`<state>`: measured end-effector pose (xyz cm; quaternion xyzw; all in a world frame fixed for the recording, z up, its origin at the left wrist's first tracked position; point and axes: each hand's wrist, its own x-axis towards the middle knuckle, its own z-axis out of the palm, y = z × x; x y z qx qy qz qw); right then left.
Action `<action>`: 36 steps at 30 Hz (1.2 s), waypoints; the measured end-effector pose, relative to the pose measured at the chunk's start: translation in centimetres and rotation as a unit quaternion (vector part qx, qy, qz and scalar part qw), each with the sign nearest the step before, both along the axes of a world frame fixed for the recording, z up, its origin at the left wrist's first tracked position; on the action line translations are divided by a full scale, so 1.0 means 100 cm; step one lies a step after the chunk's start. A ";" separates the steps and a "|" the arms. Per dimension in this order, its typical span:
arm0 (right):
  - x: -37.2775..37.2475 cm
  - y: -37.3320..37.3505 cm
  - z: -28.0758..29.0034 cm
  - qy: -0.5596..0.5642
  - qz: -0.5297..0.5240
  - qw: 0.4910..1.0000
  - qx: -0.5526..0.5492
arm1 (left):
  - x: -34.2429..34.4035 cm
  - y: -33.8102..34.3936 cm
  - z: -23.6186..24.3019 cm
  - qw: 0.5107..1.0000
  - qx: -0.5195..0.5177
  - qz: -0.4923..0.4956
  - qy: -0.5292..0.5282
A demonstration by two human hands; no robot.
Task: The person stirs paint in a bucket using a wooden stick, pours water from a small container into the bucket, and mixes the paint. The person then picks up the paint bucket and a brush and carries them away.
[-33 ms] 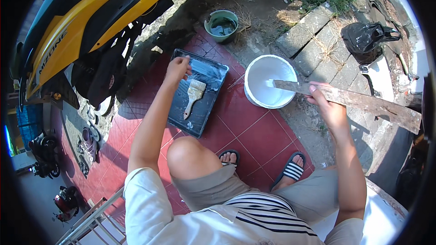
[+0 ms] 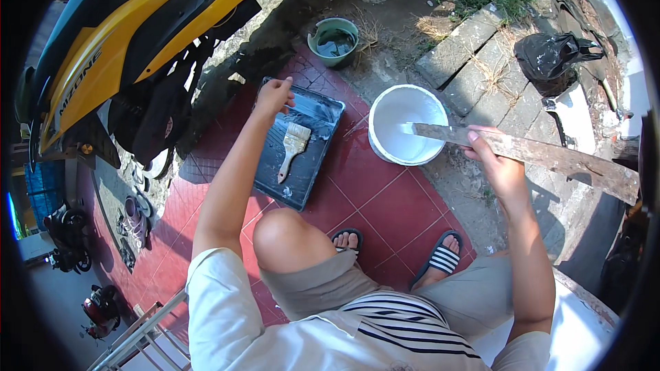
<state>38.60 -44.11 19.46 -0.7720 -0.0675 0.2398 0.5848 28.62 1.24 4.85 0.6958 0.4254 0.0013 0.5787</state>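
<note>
My right hand (image 2: 500, 165) is closed around a long, worn wooden board (image 2: 577, 159). The board's white-smeared end reaches over the rim into a white bucket (image 2: 380, 148) holding white paint (image 2: 402, 139). Over the far left corner of a black paint tray (image 2: 275, 177), my left hand (image 2: 275, 98) hovers with loosely bent fingers apart. Nothing shows in that hand. White paint streaks the tray's far part. A paintbrush (image 2: 294, 145) with paint-coated bristles lies in it, the pale handle toward me.
A green bucket (image 2: 333, 58) with dark liquid stands beyond the tray. Far right are grey paving blocks (image 2: 474, 41) and a black plastic bag (image 2: 550, 58). A yellow-black motorcycle (image 2: 130, 34) looms at upper left. Red tiles (image 2: 375, 196) lie under my sandals (image 2: 440, 259).
My left hand has shifted very slightly, its fingers a little further apart. The board and my right hand look the same.
</note>
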 end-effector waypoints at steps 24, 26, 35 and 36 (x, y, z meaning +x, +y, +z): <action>0.003 0.005 -0.039 -0.049 0.009 0.995 -0.092 | 0.159 -0.022 -0.096 0.980 -0.150 0.118 -0.054; 0.004 0.004 -0.042 -0.062 0.009 0.994 -0.087 | 0.155 -0.022 -0.089 0.981 -0.138 0.126 -0.046; 0.006 0.006 -0.044 -0.045 0.016 0.995 -0.083 | 0.129 -0.019 -0.016 0.995 -0.057 -0.005 -0.081; 0.005 0.007 -0.044 -0.046 0.014 0.996 -0.080 | 0.126 -0.020 -0.008 0.995 -0.055 -0.007 -0.082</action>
